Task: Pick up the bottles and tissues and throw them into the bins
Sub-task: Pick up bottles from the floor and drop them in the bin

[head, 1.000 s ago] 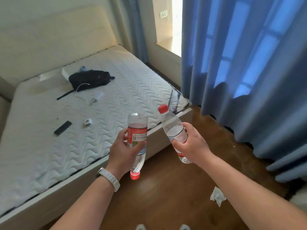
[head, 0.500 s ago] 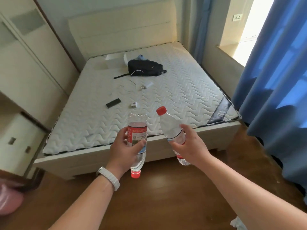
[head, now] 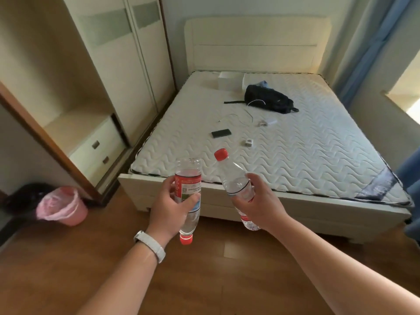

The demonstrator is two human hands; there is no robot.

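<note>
My left hand grips a clear plastic bottle with a red label, held upside down with its red cap pointing at the floor. My right hand grips a second clear bottle, tilted with its red cap up and to the left. Both bottles are held in front of the foot of the bed. A pink bin with a pink liner stands on the wooden floor at the far left, and a black bin sits just behind it. No tissue is in view.
A white bed fills the middle, with a black backpack, a cable, a charger and a dark phone on the mattress. A wardrobe with drawers stands at the left. Blue curtains hang at the right.
The view has swung left: the curtains slid off to the right, and the wardrobe and the bins came into sight. Both hands keep the same hold on their bottles.
</note>
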